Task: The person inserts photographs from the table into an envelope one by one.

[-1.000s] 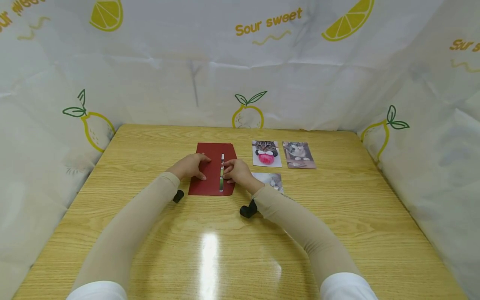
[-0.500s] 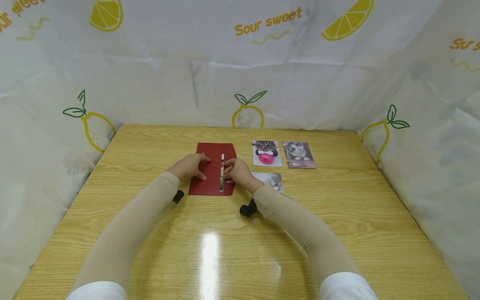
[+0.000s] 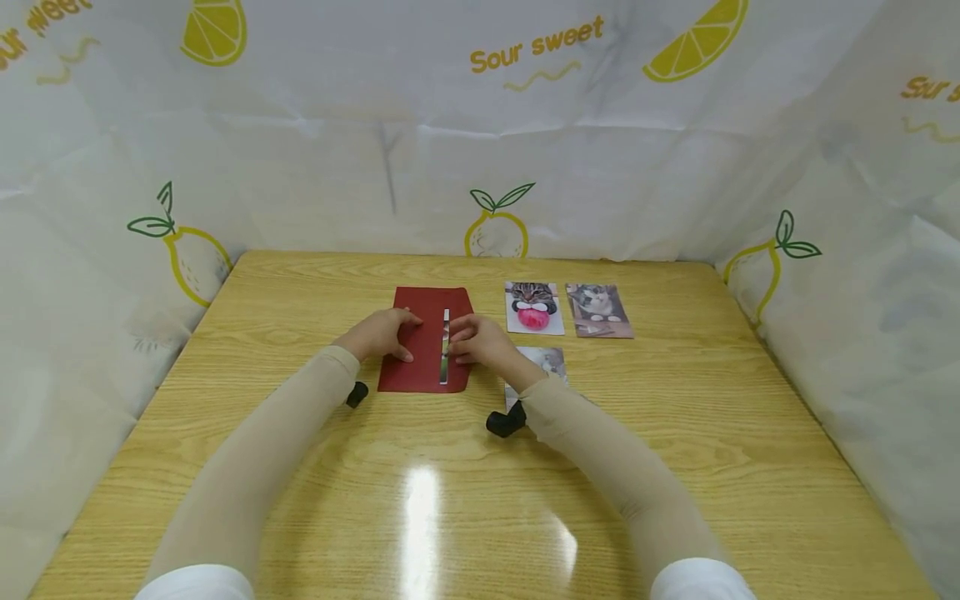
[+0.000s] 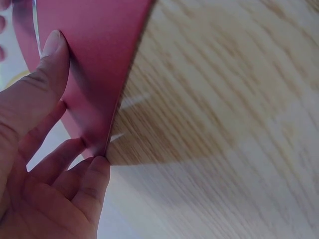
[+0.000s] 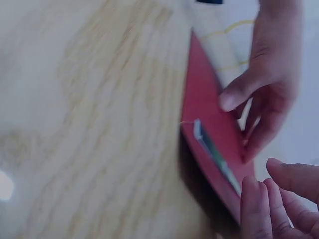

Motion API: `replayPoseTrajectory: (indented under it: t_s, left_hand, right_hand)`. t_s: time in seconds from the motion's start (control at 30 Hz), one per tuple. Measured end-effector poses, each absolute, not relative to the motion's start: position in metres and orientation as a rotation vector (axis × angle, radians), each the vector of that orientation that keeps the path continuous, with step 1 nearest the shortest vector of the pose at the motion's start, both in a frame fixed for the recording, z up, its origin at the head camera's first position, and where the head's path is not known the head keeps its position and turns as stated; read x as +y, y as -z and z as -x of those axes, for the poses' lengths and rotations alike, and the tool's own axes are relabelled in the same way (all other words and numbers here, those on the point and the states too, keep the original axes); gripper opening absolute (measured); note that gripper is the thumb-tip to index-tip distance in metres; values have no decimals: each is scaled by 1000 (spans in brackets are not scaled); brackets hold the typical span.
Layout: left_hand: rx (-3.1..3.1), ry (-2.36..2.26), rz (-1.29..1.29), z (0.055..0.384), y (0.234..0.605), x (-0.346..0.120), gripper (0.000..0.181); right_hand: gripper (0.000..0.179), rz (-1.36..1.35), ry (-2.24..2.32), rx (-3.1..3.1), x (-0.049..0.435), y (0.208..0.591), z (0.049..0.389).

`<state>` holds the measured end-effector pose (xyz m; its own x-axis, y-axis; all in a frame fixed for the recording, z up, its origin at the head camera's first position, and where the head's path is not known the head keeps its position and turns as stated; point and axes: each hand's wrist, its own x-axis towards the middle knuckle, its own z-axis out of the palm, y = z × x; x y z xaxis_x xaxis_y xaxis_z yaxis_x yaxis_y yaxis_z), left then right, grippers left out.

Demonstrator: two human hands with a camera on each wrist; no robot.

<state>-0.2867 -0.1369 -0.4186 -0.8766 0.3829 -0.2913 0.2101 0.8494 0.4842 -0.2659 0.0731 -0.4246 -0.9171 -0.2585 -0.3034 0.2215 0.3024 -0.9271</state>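
A red envelope (image 3: 420, 375) lies in the middle of the table, its flap spread toward the right. From its opening shows a narrow strip of a photo card (image 3: 445, 362). My left hand (image 3: 373, 333) rests at the envelope's left side; in the left wrist view the thumb (image 4: 54, 47) touches its face and the fingertips (image 4: 98, 164) press at a corner. Over the flap, beside the card, hovers my right hand (image 3: 486, 343). The right wrist view shows its fingers (image 5: 256, 204) fairly straight, with nothing between them and the thumb.
Two cat photos lie at the back right, one with a pink ball (image 3: 534, 310), the other darker (image 3: 598, 310). A third photo (image 3: 553, 360) is partly hidden under my right wrist. Black wrist-camera parts (image 3: 507, 422) hang below the right wrist. White curtains (image 3: 315, 192) border the wooden table.
My right hand has eased away from the card, slightly to the right, uncovering more of the third photo. The left hand, envelope and card have stayed in place.
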Motion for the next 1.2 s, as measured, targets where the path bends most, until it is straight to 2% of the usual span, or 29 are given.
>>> replayPoseTrajectory:
  t_s: [0.17, 0.57, 0.87, 1.2]
  left_hand:
    - [2649, -635, -450, 286, 420, -138, 67]
    - [2650, -622, -459, 284, 417, -138, 67]
    - [2660, -619, -465, 284, 417, -139, 67]
    - [2661, -615, -480, 284, 418, -138, 66]
  right_hand:
    - [46, 112, 1784, 2095, 96, 409, 259]
    - [48, 209, 1955, 2078, 174, 388, 245]
    - [57, 179, 1908, 2125, 224, 405, 245]
    - [51, 134, 1750, 2257, 247, 422, 249]
